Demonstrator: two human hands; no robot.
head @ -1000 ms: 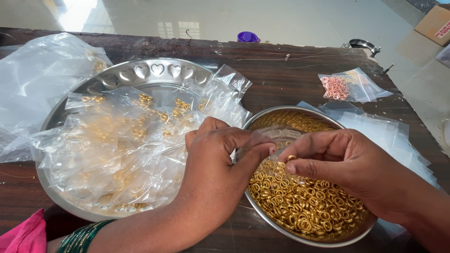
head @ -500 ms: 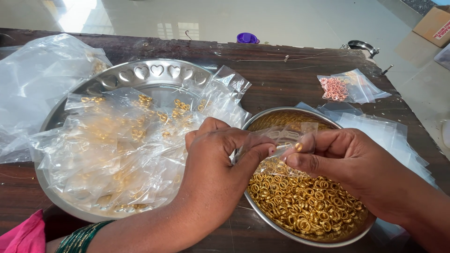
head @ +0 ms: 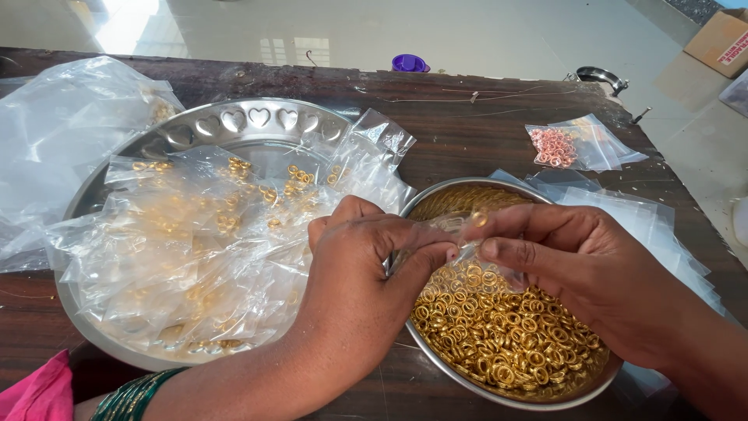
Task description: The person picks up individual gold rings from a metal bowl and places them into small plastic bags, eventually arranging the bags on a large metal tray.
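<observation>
Head view shows your large steel tray (head: 257,125) on the left of the dark table (head: 483,125), heaped with small clear packets (head: 195,249) that each hold a few gold rings. Right of it sits a smaller steel bowl (head: 444,366), nearly full of loose gold rings (head: 499,335). Over the bowl's far-left part your left hand (head: 362,273) and right hand (head: 592,273) meet, both pinching one small clear bag (head: 467,234) between thumb and fingertips; it hangs just above the loose rings. A stack of empty clear bags (head: 662,226) lies under your right hand. Far right, a little bag of pink rings (head: 555,146) lies apart.
</observation>
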